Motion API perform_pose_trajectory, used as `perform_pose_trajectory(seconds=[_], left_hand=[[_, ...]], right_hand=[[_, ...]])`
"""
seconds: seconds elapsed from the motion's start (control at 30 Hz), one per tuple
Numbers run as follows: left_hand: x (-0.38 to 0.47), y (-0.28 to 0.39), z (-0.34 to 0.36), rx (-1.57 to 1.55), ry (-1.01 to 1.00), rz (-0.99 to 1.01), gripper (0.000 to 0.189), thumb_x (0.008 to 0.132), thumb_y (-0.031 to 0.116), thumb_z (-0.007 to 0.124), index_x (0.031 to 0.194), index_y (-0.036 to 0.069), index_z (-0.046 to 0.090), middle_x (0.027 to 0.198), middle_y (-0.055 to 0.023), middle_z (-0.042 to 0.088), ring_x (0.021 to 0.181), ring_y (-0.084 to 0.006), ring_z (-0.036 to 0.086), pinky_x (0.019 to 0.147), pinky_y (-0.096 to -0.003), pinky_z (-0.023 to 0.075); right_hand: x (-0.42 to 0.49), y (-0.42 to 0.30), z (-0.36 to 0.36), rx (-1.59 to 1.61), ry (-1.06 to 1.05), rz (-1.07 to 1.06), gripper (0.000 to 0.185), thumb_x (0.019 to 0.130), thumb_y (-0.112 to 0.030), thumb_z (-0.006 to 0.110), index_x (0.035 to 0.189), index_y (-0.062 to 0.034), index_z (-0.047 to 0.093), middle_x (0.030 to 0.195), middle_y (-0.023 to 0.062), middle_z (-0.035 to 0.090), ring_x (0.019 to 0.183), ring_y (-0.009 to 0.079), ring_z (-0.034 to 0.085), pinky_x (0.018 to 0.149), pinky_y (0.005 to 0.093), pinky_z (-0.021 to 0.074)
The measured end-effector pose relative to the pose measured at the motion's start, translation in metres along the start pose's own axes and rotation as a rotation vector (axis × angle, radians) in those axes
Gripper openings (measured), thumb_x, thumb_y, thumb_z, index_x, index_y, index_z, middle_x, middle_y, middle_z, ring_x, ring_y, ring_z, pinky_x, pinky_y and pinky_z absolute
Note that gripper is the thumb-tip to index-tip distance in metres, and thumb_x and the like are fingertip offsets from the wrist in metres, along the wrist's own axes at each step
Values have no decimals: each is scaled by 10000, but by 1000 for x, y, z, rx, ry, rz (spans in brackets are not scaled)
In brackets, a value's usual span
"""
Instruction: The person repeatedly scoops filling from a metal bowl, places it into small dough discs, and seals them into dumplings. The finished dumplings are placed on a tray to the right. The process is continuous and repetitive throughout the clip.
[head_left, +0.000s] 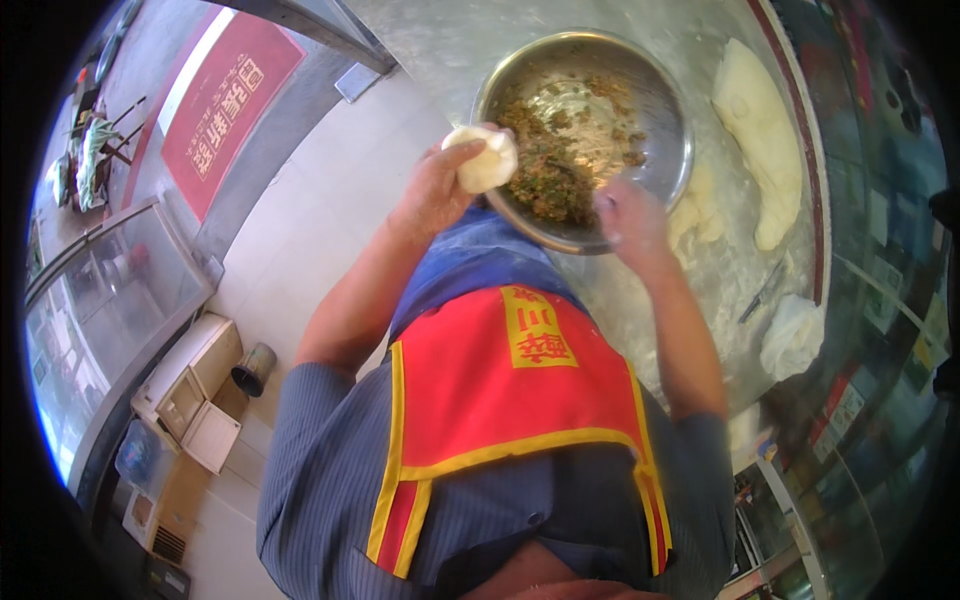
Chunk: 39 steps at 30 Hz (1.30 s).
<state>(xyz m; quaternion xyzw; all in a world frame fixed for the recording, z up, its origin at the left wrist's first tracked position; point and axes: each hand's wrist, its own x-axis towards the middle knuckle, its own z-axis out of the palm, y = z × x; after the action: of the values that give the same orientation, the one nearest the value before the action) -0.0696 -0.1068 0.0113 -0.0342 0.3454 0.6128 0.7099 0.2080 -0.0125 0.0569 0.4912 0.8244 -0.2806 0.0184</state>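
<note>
My left hand holds a round, flattened piece of pale dough, with the thumb across its face. That dough is just off the left rim of a large stainless steel bowl. Inside the bowl, minced filling with green bits is heaped toward the near left side, and smears of it coat the metal. My right hand is curled over the bowl's near right part, close to the filling. It is blurred, and whether a utensil is in its fingers cannot be made out.
A long slab of dough lies on the floured worktop, right of the bowl. Nearer are a thin dark tool, probably a knife, and a crumpled white plastic bag. On the floor to the left stands a bin.
</note>
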Motion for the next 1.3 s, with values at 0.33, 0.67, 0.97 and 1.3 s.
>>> perform_pose_trajectory(seconds=[0.33,0.67,0.97,1.3], left_hand=[[10,-12,6,185,69,81,407,929,-20,670,1327,-49,590,1227,-172,699,1133,-265,695,1005,-372,565],[21,-12,13,235,40,109,356,935,10,635,1288,-37,616,1172,-164,706,1062,-260,712,924,-358,589],[67,-27,35,-8,-73,-101,451,1033,328,588,1296,-37,604,1252,-175,685,1163,-302,679,1049,-448,529],[84,-46,67,114,-101,-24,340,1059,259,554,1286,13,612,1244,-145,689,1117,-259,693,995,-436,578]], right_hand=[[36,51,33,35,100,106,195,958,-260,647,913,-70,647,889,209,716,849,451,688,752,532,530],[41,101,18,719,42,284,209,939,-223,733,942,-22,678,748,95,664,588,175,583,555,320,441],[19,65,-20,1763,-302,418,90,977,-118,681,964,-55,618,712,19,579,470,61,411,427,216,300],[13,53,-3,495,287,154,209,974,-225,713,921,-35,645,714,110,652,617,207,620,617,365,493]])
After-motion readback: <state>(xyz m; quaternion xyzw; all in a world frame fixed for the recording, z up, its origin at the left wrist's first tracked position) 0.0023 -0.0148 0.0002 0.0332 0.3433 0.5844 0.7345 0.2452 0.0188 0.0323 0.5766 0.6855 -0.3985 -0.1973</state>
